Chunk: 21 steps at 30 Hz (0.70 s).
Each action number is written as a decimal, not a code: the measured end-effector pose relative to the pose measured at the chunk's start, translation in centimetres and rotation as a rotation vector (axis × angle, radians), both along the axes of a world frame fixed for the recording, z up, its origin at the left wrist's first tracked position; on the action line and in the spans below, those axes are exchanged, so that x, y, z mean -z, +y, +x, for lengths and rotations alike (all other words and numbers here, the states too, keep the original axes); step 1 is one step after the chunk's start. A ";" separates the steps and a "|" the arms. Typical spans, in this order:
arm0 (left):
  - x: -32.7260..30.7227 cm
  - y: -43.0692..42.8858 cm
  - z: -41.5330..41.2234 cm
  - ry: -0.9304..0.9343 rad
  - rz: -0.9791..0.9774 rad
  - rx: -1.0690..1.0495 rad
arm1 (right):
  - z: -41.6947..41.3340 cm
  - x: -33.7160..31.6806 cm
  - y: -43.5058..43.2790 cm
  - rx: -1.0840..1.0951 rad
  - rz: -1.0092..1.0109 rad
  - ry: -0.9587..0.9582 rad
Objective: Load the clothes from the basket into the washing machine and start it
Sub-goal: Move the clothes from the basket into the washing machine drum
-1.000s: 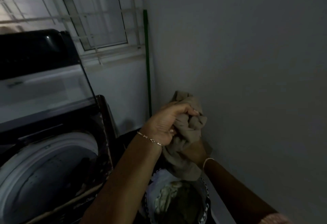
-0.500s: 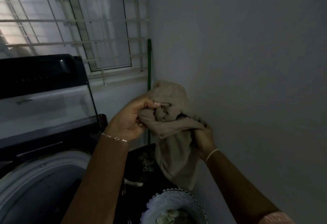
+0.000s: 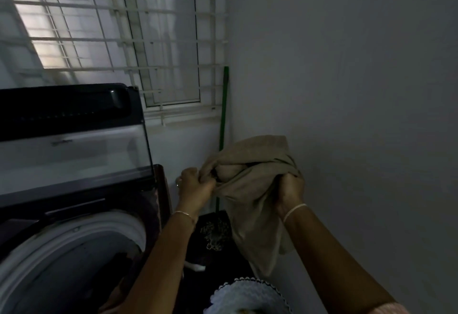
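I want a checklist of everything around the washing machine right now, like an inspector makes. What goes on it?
Surface: no table or floor clearly seen; too dark below.
Job's things: beige garment held up in the air, bunched, its tail hanging down; washing machine with lid raised and drum open; white laundry basket at the bottom edge, something pale inside.
Clutter: green pole leaning in the corner; dark patterned thing beside the machine, unclear what.
Grips: left hand and right hand both closed on the garment, one at each end.
Cables: nothing seen.
Surroundings: barred window behind the machine; plain grey wall on the right.
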<state>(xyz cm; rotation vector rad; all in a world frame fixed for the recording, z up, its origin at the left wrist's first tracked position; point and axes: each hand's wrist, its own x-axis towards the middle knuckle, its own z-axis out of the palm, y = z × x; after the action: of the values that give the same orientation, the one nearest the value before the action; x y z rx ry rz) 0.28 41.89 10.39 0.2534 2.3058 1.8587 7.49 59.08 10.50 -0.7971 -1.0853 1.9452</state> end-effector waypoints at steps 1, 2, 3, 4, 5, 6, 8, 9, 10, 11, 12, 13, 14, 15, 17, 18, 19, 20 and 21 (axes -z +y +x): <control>0.0 0.0 0.2 0.108 -0.124 0.000 | -0.2 -0.1 0.0 0.017 0.010 -0.007; 0.0 0.0 0.5 0.201 -0.238 0.046 | -0.3 -0.2 -0.1 0.030 0.027 -0.019; -0.1 0.2 0.7 0.284 -0.324 0.125 | -0.3 -0.4 -0.2 0.037 0.048 -0.036; -0.1 0.5 0.8 0.353 -0.388 0.225 | -0.4 -0.4 -0.2 0.038 0.070 -0.045; -0.4 0.9 1.0 0.383 -0.433 0.305 | -0.4 -0.4 -0.2 0.031 0.086 -0.040; -0.2 1.5 1.1 0.389 -0.455 0.362 | -0.4 -0.4 -0.3 0.018 0.098 -0.032; 0.5 2.8 1.1 0.336 -0.513 0.406 | -0.6 -0.6 -0.6 -0.015 0.118 -0.024; 1.0 3.5 1.1 0.303 -0.546 0.411 | -0.8 -0.6 -0.8 -0.033 0.121 -0.027; 1.8 4.2 0.9 0.277 -0.557 0.413 | -1.2 -0.8 -1.2 -0.049 0.121 -0.037; 2.6 5.0 0.9 0.243 -0.552 0.414 | -1.5 -1.0 -1.6 -0.064 0.113 -0.041; 3.5 5.6 0.9 0.210 -0.522 0.410 | -1.9 -1.2 -2.0 -0.080 0.105 -0.041; 4.2 6.2 1.1 0.185 -0.481 0.386 | -2.2 -1.4 -2.4 -0.094 0.103 -0.042; 4.9 6.8 1.0 0.159 -0.444 0.355 | -2.4 -1.6 -2.8 -0.103 0.108 -0.055; 4.9 6.9 1.2 0.144 -0.408 0.339 | -2.7 -1.7 -3.1 -0.108 0.122 -0.077; 4.9 7.3 1.5 0.096 -0.344 0.321 | -2.8 -1.6 -3.4 -0.127 0.192 -0.118; 4.9 7.4 1.5 0.081 -0.312 0.305 | -2.8 -1.6 -3.5 -0.144 0.219 -0.138; 4.9 7.4 1.5 0.081 -0.276 0.283 | -2.8 -1.5 -3.5 -0.167 0.236 -0.154; 5.1 7.4 1.5 0.080 -0.232 0.247 | -2.8 -1.4 -3.5 -0.200 0.249 -0.169; 5.1 7.4 1.6 0.072 -0.182 0.213 | -2.8 -1.4 -3.6 -0.234 0.262 -0.183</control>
<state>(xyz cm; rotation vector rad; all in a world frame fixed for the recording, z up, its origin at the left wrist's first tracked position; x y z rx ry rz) 1.90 49.29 5.31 0.5257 2.3697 1.5528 4.69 55.53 11.93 -0.7401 -1.5675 1.8907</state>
